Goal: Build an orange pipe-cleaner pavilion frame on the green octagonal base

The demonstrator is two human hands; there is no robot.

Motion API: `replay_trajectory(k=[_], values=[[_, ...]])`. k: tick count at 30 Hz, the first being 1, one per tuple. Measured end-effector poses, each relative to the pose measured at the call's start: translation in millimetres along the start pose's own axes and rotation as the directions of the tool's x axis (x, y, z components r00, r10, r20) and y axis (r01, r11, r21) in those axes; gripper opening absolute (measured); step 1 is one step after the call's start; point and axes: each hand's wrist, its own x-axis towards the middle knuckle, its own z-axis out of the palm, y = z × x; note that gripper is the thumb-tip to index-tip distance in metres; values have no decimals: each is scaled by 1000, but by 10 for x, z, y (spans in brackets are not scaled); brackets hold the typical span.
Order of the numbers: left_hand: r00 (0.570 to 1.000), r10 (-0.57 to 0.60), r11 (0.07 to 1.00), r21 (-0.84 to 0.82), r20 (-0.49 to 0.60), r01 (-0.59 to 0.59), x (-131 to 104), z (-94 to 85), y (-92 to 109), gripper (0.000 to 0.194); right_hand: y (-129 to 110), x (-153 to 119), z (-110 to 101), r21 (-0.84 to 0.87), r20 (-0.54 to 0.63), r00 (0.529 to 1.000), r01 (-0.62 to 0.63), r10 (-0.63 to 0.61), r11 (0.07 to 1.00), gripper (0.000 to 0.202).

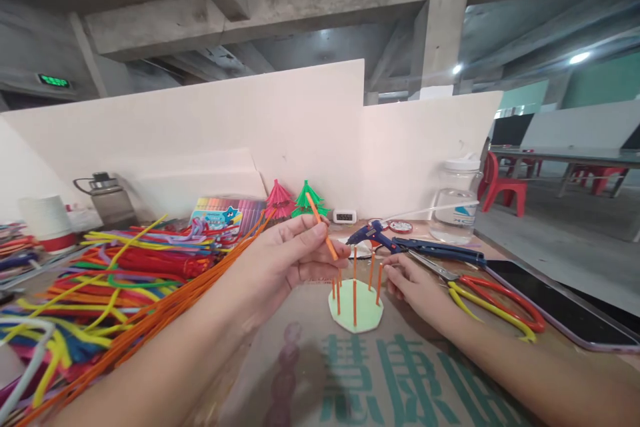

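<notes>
A short orange stick [327, 238] slants between the thumb and fingers of my left hand [295, 250], above a pale green, many-sided disc [345, 320]. Several thin orange posts [355, 303] stand upright around the disc's edge. My right hand [413, 283] is beside the disc, its fingers curled and pressed together close to the rightmost orange post [379, 285]. Whether they grip that post or something small, I cannot tell. Behind the disc lies a blue glue gun [373, 232].
Colourful pipe cleaners [135, 267] are heaped at left. Pliers with red and yellow handles [505, 303] and a phone [560, 303] lie at right. At the back stand pink [280, 201] and green [301, 203] small trees, a digital clock [345, 216] and a clear jar [455, 207].
</notes>
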Motion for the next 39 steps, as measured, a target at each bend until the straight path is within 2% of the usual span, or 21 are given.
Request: replay_trajectory(k=[6, 9, 10, 12, 14, 16, 17, 19, 20, 22, 25, 27, 29, 32, 33, 36, 39], values=[[999, 15, 1000, -4, 44, -15, 18, -30, -22, 33, 7, -12, -10, -19, 13, 1000, 13, -13, 1000, 45], [997, 52, 999, -11, 57, -52, 15, -8, -33, 31, -28, -9, -64, -46, -76, 994, 69, -73, 997, 42], [995, 72, 997, -12, 65, -72, 14, 1, -37, 30, -65, -20, -98, -58, -145, 982, 117, -124, 991, 40], [991, 101, 995, -8, 83, -101, 11, 14, -48, 29, -195, -84, -178, -102, -283, 925, 235, -255, 967, 40], [991, 99, 995, -6, 92, -99, 6, 21, -58, 28, -402, -210, -244, -173, -317, 870, 338, -378, 925, 41], [991, 84, 996, -13, 101, -83, -3, 28, -64, 27, -660, -378, -256, -252, -228, 840, 437, -492, 863, 33], [991, 82, 997, -19, 106, -80, -9, 34, -64, 25, -793, -462, -235, -281, -142, 836, 479, -530, 831, 27], [990, 80, 997, -25, 116, -78, -23, 50, -60, 23, -1031, -596, -148, -289, 77, 835, 542, -545, 789, 24], [990, 78, 997, -25, 119, -76, -29, 59, -56, 23, -1127, -635, -90, -282, 171, 819, 573, -548, 769, 26], [990, 76, 997, -18, 122, -75, -38, 73, -45, 23, -1267, -660, 24, -312, 246, 803, 596, -543, 740, 23], [987, 104, 994, 7, 127, -105, -43, 77, -22, 25, -1373, -629, 112, -305, 258, 754, 656, -603, 690, 27], [984, 138, 990, 27, 109, -141, -41, 69, -3, 26, -1413, -622, 73, -268, 204, 724, 688, -659, 674, 30], [984, 160, 986, 44, 80, -163, -34, 58, 14, 25, -1456, -633, -49, -274, 101, 720, 684, -687, 676, 29], [985, 166, 986, 26, 50, -168, -17, 50, 23, 22, -1546, -623, -319, -400, -45, 724, 618, -688, 676, 26], [985, 164, 986, 8, 43, -165, -11, 49, 21, 20, -1577, -607, -404, -474, -14, 742, 585, -670, 658, 25], [989, 145, 989, -23, 20, -144, 3, 43, 0, 14, -1645, -557, -556, -608, 192, 789, 563, -584, 560, 24], [991, 130, 991, 23, 36, -131, 6, 25, -35, 19, -1658, -571, -534, -609, 253, 793, 575, -554, 546, 36]])
